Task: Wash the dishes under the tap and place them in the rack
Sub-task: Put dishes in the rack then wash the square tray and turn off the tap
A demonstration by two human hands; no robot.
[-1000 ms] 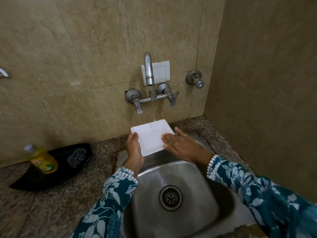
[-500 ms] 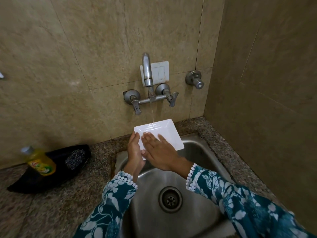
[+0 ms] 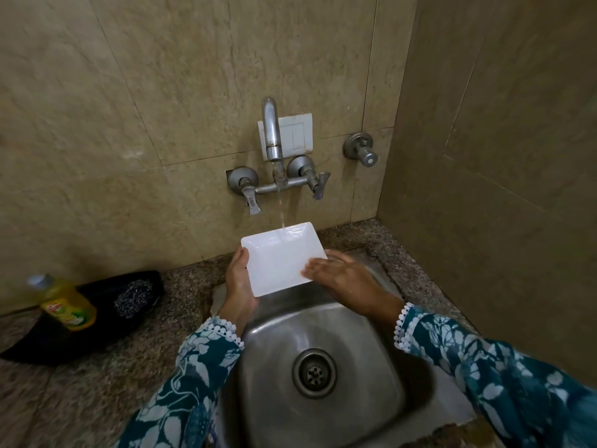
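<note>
Where the granite counter (image 3: 97, 383) runs along the tiled back wall at the left, a black tray (image 3: 97, 318) lies against the wall edge, holding a yellow dish-soap bottle (image 3: 66, 307) on its left part and a steel scrubber (image 3: 137, 299) on its right; bare counter lies in front of the tray toward the near edge. Just right of that, the steel sink (image 3: 355, 399) is let into the counter's back right corner, its basin open around the drain (image 3: 314, 373). Over the sink's back rim, the left hand (image 3: 239, 286) grips the left edge of a white rectangular plate (image 3: 281, 260), thumb curled over the rim. Water from the tap (image 3: 273, 137) falls onto the plate's far part. The right hand (image 3: 342, 276) lies with straight fingers flat on the plate's right edge, slightly blurred. Right of the sink only a narrow strip of counter reaches the side wall.
</note>
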